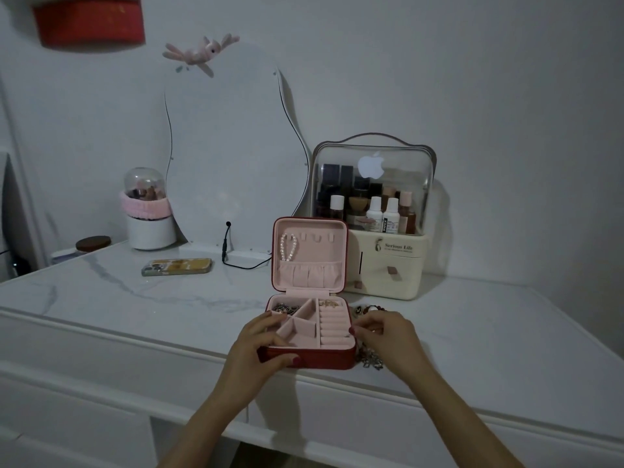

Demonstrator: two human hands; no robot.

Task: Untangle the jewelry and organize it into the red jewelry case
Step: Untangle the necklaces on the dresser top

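Observation:
The red jewelry case [324, 359] lies open near the table's front edge, its pink lid [309, 255] standing upright. A pearl bracelet [288, 247] hangs on a hook inside the lid. A dark beaded piece [285, 308] lies in the back-left compartment and a gold piece [328, 303] in the back-right one. My left hand [261, 342] grips the case's front-left corner, thumb on the red wall. My right hand [385, 336] rests against the case's right side over a pile of tangled jewelry [371, 361], fingers curled; what it holds is hidden.
A cream cosmetics organizer [388, 265] with bottles stands right behind the case. A wavy mirror [229, 157] leans at the back, with a black cable [236, 263] at its foot. A phone [177, 266] lies to the left. A white brush holder [150, 217] stands at back left.

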